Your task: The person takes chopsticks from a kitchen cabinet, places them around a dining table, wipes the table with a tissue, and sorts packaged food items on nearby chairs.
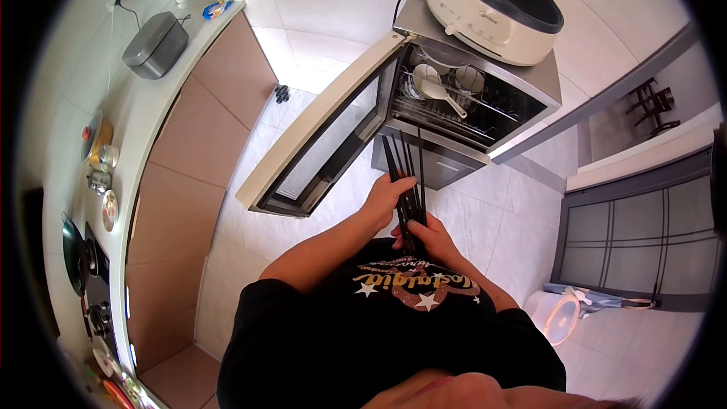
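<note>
A bundle of dark chopsticks (410, 198) points away from me, its thin ends fanned apart in front of the open cabinet. My left hand (388, 195) is closed around the bundle near its middle, thumb across the sticks. Lower down, close to my shirt, my right hand (429, 236) grips the thicker ends. Beyond the tips stands a dish cabinet (522, 95) with its upper door (326, 136) swung out to the left. On its wire rack are bowls (468, 79) and a white ladle (447, 96) with its handle towards me.
A cream electric pot (492, 19) sits on the cabinet. Along the left runs a counter (140, 148) with a grey box-shaped appliance (155, 44), a wok (73, 254) and a gas hob (95, 280). A dark-framed glass door (636, 231) and a round pale object (563, 318) are at right.
</note>
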Available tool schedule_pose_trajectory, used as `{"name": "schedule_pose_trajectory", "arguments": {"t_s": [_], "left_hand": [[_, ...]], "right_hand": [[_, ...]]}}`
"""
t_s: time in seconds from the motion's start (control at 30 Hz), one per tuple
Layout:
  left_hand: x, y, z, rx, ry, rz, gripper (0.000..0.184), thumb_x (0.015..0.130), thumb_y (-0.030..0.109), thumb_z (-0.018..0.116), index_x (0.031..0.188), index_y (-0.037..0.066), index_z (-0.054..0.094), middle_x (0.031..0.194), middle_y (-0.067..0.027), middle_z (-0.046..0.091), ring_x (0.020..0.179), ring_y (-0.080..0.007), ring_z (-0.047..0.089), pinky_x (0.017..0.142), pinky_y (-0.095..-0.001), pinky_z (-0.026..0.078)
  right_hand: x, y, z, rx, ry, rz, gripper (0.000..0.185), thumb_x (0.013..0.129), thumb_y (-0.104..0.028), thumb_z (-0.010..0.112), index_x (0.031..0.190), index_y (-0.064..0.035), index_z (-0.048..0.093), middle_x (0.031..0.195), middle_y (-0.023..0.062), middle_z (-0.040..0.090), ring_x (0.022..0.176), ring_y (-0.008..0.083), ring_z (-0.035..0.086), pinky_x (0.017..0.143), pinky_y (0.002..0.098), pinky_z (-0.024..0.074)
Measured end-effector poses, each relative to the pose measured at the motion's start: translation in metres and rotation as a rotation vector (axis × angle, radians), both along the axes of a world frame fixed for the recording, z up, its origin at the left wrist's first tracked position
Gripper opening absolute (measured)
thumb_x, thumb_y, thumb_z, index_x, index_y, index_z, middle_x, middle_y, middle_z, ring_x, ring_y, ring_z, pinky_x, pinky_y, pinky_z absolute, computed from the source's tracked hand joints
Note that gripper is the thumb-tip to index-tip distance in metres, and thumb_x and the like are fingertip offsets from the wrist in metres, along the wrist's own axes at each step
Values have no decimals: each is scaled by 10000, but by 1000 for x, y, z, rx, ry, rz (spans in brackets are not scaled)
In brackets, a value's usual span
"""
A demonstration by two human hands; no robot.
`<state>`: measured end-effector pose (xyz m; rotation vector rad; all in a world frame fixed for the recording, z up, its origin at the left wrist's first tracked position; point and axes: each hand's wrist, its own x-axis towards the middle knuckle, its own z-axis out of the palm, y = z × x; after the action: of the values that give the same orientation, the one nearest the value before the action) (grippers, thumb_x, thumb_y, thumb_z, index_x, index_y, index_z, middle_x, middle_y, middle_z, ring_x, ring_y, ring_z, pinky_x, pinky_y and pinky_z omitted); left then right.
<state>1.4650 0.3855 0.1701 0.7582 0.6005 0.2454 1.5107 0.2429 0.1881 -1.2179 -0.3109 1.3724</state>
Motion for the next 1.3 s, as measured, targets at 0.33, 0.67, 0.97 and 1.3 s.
{"name": "schedule_pose_trajectory", "arguments": {"t_s": [0.33,0.67,0.97,1.3], "left_hand": [[3,-3,9,-356,-131,-198,174,868,196,449,943,43,483,875,-162,593,811,-306,584,744,-423,467],[-8,9,9,-406,-106,-176,130,851,192,464,897,72,481,688,-73,526,750,-267,552,740,-489,460],[-15,-9,48,-312,-82,-45,107,850,134,463,887,34,475,605,-74,447,606,-238,495,637,-439,462],[-123,73,174,533,-110,477,124,860,139,479,914,28,483,543,-46,432,456,-166,447,487,-311,407]], "right_hand": [[12,-4,-7,-30,54,117,322,896,-189,383,1161,-6,392,937,133,577,744,200,593,653,277,475],[208,5,-17,-55,-875,-62,142,753,-127,581,850,-23,580,826,86,593,697,207,554,626,295,449],[437,95,-105,-816,-2049,-470,508,709,-266,544,1187,-114,460,1087,158,550,1000,353,510,899,415,367],[443,100,-65,-896,-1469,-228,375,707,-256,569,1022,-69,486,862,142,551,752,289,533,631,403,391]]}}
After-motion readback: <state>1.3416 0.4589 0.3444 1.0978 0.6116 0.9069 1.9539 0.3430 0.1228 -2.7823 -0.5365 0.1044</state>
